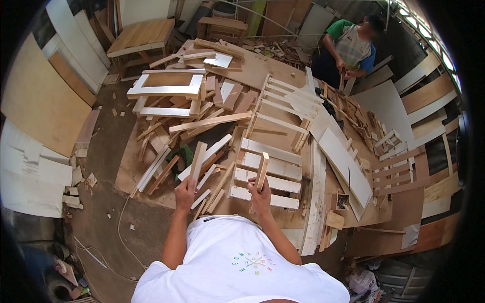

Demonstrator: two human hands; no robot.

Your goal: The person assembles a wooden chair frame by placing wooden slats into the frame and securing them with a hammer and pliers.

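Note:
My left hand (186,193) is closed round the lower end of a flat wooden strip (198,160), which tilts upward. In my right hand (259,196) I grip a shorter wooden block (262,170), held nearly upright with its end grain on top. The two pieces are apart. Just beyond my right hand lies a slatted wooden frame (270,153) with broad pale slats across it. White-edged and bare wood offcuts (204,174) lie beside my left hand.
Stacked white-faced frames (166,91) and a heap of planks (217,121) cover the far left of the worktop. A long white board (343,164) lies to the right. A co-worker (351,50) works at the far right. A cord (119,227) runs over the floor.

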